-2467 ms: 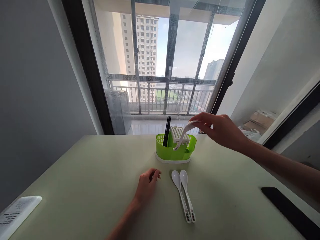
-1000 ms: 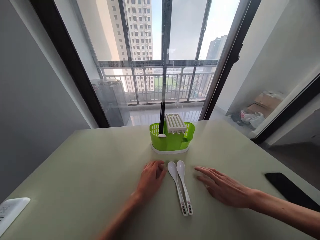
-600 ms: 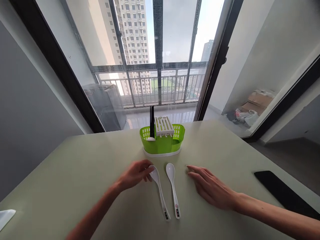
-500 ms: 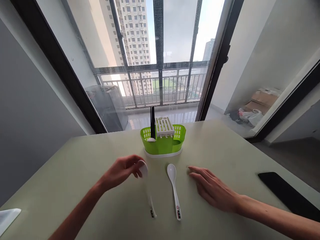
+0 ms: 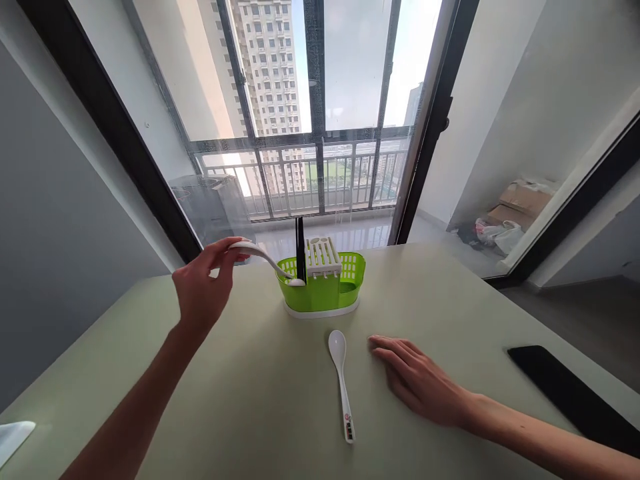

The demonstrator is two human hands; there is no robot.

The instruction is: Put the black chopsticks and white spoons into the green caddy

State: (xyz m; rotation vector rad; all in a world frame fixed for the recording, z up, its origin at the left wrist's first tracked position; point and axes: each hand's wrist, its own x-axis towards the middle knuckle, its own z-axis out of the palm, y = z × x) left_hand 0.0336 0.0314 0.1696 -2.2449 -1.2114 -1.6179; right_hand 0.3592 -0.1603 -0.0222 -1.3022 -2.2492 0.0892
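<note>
My left hand [image 5: 207, 277] pinches a white spoon [image 5: 260, 251] by its bowl end. The spoon's handle slants down to the right, its tip at the left compartment of a green utensil caddy [image 5: 324, 297]. Black chopsticks [image 5: 300, 250] stand upright in that compartment, with a white spoon bowl [image 5: 297, 283] at its front rim. A second white spoon [image 5: 341, 373] lies on the table in front of the caddy, bowl pointing away from me. To its right my right hand [image 5: 417, 377] rests flat on the tabletop, fingers stretched out and holding nothing.
The caddy has a white slotted rack [image 5: 323, 257] in its middle and a white base. A black flat object [image 5: 570, 393] lies at the table's right edge. Something white [image 5: 15, 439] shows at the left edge. Beyond the table stands a glass sliding door [image 5: 350, 173].
My left hand has lifted the spoon off the near table area and carried it up and left, bringing its handle tip to the caddy. My right hand stays on the table.
</note>
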